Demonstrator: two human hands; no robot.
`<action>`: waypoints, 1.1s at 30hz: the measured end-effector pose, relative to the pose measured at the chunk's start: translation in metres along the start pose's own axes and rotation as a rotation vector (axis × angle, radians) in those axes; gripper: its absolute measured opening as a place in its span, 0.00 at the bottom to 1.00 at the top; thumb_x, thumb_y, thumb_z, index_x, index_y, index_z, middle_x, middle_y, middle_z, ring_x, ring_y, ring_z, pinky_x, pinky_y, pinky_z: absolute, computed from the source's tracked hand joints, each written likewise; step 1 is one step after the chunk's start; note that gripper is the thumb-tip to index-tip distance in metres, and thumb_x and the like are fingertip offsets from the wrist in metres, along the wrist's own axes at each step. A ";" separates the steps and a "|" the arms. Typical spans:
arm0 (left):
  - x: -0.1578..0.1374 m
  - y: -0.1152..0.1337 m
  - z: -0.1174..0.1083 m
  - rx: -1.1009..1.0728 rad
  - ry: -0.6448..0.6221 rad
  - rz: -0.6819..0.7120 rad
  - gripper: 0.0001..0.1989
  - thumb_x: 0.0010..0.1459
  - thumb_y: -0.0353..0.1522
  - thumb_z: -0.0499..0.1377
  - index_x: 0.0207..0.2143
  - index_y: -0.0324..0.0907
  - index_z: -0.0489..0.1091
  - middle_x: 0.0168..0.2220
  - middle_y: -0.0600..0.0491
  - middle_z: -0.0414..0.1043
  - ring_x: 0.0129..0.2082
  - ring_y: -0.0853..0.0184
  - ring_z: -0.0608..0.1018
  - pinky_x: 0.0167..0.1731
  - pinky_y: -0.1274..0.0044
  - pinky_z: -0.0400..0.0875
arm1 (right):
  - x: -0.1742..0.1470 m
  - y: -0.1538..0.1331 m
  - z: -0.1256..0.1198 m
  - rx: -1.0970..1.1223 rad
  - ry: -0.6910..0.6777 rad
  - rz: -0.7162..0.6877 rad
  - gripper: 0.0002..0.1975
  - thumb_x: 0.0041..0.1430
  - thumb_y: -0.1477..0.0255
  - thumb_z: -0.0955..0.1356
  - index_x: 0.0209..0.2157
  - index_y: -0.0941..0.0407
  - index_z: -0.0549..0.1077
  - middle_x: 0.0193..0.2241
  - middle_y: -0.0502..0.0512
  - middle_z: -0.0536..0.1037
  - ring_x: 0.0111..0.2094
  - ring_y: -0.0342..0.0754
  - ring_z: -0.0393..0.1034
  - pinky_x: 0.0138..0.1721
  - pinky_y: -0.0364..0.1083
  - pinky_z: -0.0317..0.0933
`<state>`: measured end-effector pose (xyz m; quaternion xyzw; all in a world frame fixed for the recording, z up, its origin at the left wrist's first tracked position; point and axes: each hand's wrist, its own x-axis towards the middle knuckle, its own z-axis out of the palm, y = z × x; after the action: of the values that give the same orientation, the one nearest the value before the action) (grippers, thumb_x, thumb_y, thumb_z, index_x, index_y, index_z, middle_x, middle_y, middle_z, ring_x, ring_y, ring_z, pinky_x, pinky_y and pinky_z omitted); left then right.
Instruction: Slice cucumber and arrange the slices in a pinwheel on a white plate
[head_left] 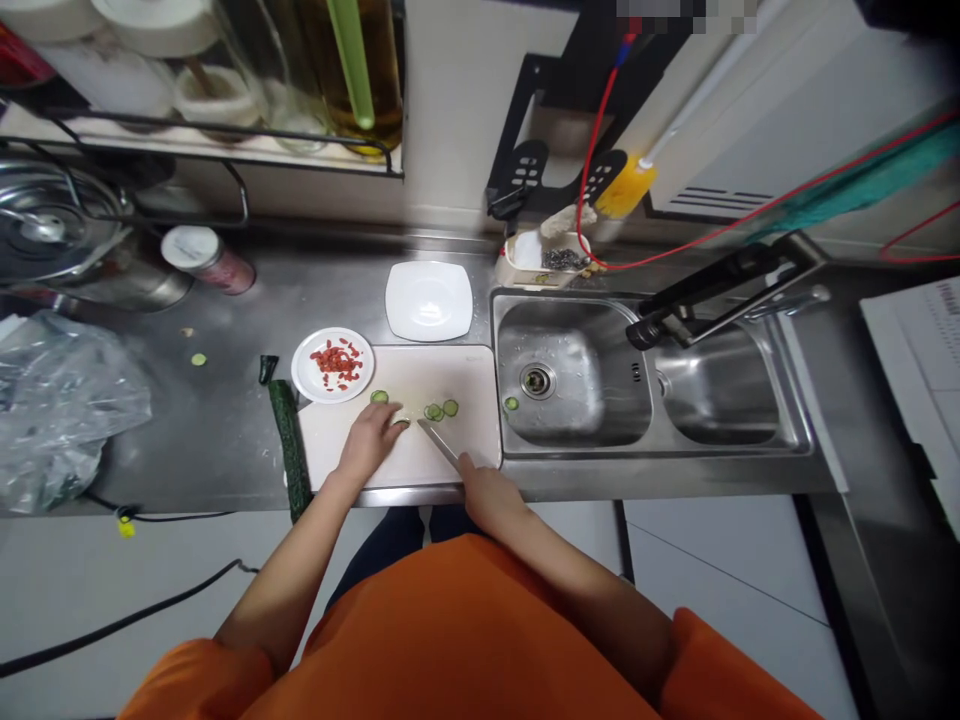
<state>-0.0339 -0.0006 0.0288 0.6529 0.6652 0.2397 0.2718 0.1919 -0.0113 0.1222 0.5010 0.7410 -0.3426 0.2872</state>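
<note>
A white cutting board [330,450] lies on the steel counter in front of me. My right hand [493,495] grips a knife [441,445], its blade slanting across the board toward the upper left. With thumb and fingertips, my left hand [367,440] pinches a small cucumber slice [402,421] on the board, just left of the knife tip. Thin cucumber slices [450,408] lie beyond the blade, and another slice [379,397] rests above my left fingers. A long dark green cucumber [289,440] sits along the board's left edge, with a cut-off end [268,369] above it.
A plate of small red berries [300,372] overlaps the board's upper left corner. Behind the board stands a white square plate [429,300]. On the right is a double sink [651,420] with a black faucet [697,290]. Left are a plastic bag [67,410] and a canister [206,262].
</note>
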 end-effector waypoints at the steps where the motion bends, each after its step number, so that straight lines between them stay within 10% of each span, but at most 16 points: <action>1: -0.006 -0.001 0.003 0.020 0.041 -0.038 0.15 0.55 0.37 0.57 0.44 0.41 0.70 0.38 0.47 0.73 0.38 0.63 0.74 0.42 0.72 0.69 | 0.000 0.000 0.000 -0.002 0.001 0.002 0.24 0.55 0.84 0.58 0.54 0.58 0.55 0.36 0.64 0.75 0.42 0.54 0.71 0.36 0.46 0.61; 7: -0.013 0.001 0.013 -0.024 0.081 -0.093 0.10 0.58 0.33 0.53 0.38 0.42 0.73 0.37 0.49 0.75 0.39 0.64 0.75 0.44 0.71 0.69 | 0.002 -0.003 0.000 -0.017 0.010 -0.005 0.22 0.56 0.83 0.58 0.53 0.59 0.55 0.35 0.62 0.75 0.41 0.54 0.71 0.35 0.46 0.61; 16: 0.027 0.008 -0.012 -0.104 -0.382 0.076 0.13 0.56 0.31 0.53 0.42 0.43 0.71 0.32 0.52 0.73 0.34 0.67 0.74 0.38 0.76 0.67 | 0.003 -0.001 -0.001 -0.028 0.028 0.039 0.23 0.56 0.83 0.58 0.54 0.58 0.55 0.35 0.62 0.75 0.41 0.53 0.71 0.36 0.46 0.62; 33: -0.015 0.007 0.025 0.065 0.090 -0.097 0.12 0.57 0.34 0.54 0.41 0.40 0.71 0.34 0.48 0.71 0.38 0.62 0.71 0.44 0.70 0.66 | 0.004 -0.017 0.002 -0.069 0.071 -0.004 0.21 0.59 0.81 0.56 0.54 0.58 0.54 0.35 0.64 0.76 0.41 0.54 0.72 0.37 0.47 0.64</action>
<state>-0.0119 -0.0159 0.0164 0.6170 0.7150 0.2334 0.2317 0.1751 -0.0152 0.1220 0.5013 0.7630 -0.2993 0.2773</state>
